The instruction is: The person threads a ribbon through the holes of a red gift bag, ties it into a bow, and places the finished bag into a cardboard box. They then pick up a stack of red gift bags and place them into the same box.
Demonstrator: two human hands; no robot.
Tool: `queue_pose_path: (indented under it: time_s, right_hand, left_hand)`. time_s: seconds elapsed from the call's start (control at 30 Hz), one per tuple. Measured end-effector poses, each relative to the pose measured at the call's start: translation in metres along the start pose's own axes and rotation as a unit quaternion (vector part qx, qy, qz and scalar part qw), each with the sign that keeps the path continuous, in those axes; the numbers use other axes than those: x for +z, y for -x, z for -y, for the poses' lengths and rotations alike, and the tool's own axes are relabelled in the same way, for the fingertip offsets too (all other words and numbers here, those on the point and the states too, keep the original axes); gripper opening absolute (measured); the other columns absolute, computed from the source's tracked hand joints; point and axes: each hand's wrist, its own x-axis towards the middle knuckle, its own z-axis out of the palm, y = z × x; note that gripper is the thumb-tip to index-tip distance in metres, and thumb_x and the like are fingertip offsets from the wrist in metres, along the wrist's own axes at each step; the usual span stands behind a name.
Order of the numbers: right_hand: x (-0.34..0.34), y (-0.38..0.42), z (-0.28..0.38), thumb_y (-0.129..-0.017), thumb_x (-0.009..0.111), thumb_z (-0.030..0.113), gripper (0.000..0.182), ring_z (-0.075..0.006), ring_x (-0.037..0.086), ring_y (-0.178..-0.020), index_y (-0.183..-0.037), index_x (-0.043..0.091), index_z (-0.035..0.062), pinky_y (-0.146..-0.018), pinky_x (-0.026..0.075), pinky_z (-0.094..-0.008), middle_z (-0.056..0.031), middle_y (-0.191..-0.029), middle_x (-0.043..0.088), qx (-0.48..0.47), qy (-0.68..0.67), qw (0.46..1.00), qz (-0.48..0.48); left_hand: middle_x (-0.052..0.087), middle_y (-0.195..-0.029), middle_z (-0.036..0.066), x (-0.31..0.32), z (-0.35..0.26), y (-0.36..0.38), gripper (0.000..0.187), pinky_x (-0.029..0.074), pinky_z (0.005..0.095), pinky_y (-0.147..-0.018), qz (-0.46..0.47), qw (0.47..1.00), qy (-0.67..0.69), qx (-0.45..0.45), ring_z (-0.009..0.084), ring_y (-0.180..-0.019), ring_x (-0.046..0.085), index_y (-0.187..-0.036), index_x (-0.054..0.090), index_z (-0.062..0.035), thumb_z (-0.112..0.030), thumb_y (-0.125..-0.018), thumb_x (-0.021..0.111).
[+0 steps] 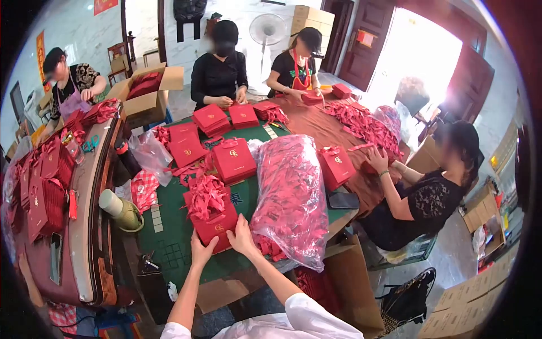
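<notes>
On the green table (169,265), my left hand (202,248) and my right hand (243,236) hold the near sides of a red bag stack (217,225) with gold lettering. A tangle of red ribbons (204,198) lies over its far end. Both thumbs rest on the top bag, and the fingers underneath are partly hidden. Right of my right hand lies a large clear plastic bag (289,198) full of red ribbon pieces. Beyond the held stack stands another red bag stack (233,161).
A green bottle (121,210), a dark flask (127,158) and a phone (343,200) stand or lie around the table. Co-workers sit at the far side and at the right (440,192). An open cardboard box (353,282) is below the near edge.
</notes>
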Motion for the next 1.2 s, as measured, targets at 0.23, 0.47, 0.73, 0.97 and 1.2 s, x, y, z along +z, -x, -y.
queue_pose_path:
  time_s: [0.23, 0.47, 0.73, 0.97, 1.2]
  right_hand:
    - [-0.002, -0.023, 0.004, -0.085, 0.070, 0.022, 0.088, -0.0490, 0.040, -0.130, -0.146, 0.017, -0.0123, -0.110, 0.036, -0.0438, -0.0381, -0.138, 0.036, 0.068, -0.020, 0.994, 0.082]
    - [0.003, -0.043, -0.019, -0.080, 0.075, 0.028, 0.101, -0.0446, 0.034, -0.138, -0.149, 0.013, -0.0114, -0.115, 0.031, -0.0416, -0.0376, -0.145, 0.031, 0.073, -0.065, 0.988, 0.119]
    - [0.002, -0.060, -0.021, -0.067, 0.080, 0.034, 0.109, -0.0454, 0.040, -0.133, -0.150, 0.020, -0.0053, -0.113, 0.034, -0.0446, -0.0335, -0.142, 0.040, 0.156, -0.085, 0.972, 0.154]
    - [0.012, -0.057, -0.017, -0.070, 0.080, 0.031, 0.096, -0.0390, 0.048, -0.128, -0.146, 0.033, -0.0045, -0.108, 0.040, -0.0418, -0.0294, -0.135, 0.049, 0.139, -0.073, 0.981, 0.111]
    - [0.045, -0.051, -0.049, -0.079, 0.077, 0.017, 0.066, -0.0295, 0.062, -0.109, -0.133, 0.048, -0.0058, -0.094, 0.051, -0.0383, -0.0247, -0.116, 0.062, 0.016, -0.158, 0.987, -0.017]
  left_hand:
    - [0.049, -0.128, 0.026, -0.003, -0.020, -0.014, 0.093, 0.042, 0.0449, -0.103, -0.014, 0.997, -0.007, -0.082, 0.0382, -0.117, 0.052, -0.140, 0.040, 0.0023, -0.034, -0.068, 0.087]
    - [0.052, -0.124, 0.025, -0.004, 0.007, -0.037, 0.088, 0.044, 0.0479, -0.100, -0.054, 0.993, -0.102, 0.028, 0.0409, -0.114, 0.054, -0.134, 0.047, 0.0004, -0.035, -0.065, 0.089]
    - [0.062, -0.118, 0.022, -0.002, 0.025, -0.049, 0.080, 0.049, 0.0468, -0.094, -0.049, 0.995, -0.084, -0.005, 0.0375, -0.109, 0.061, -0.126, 0.054, -0.0007, -0.033, -0.063, 0.090]
    - [0.068, -0.112, 0.016, 0.002, 0.007, -0.050, 0.072, 0.054, 0.0374, -0.086, -0.016, 0.993, 0.089, -0.071, 0.0252, -0.098, 0.068, -0.125, 0.054, 0.0001, -0.027, -0.068, 0.089]
    - [0.068, -0.110, 0.019, 0.003, 0.006, -0.056, 0.058, 0.054, 0.0391, -0.087, -0.070, 0.997, 0.000, -0.014, 0.0292, -0.099, 0.068, -0.111, 0.064, -0.0004, -0.032, -0.068, 0.088]
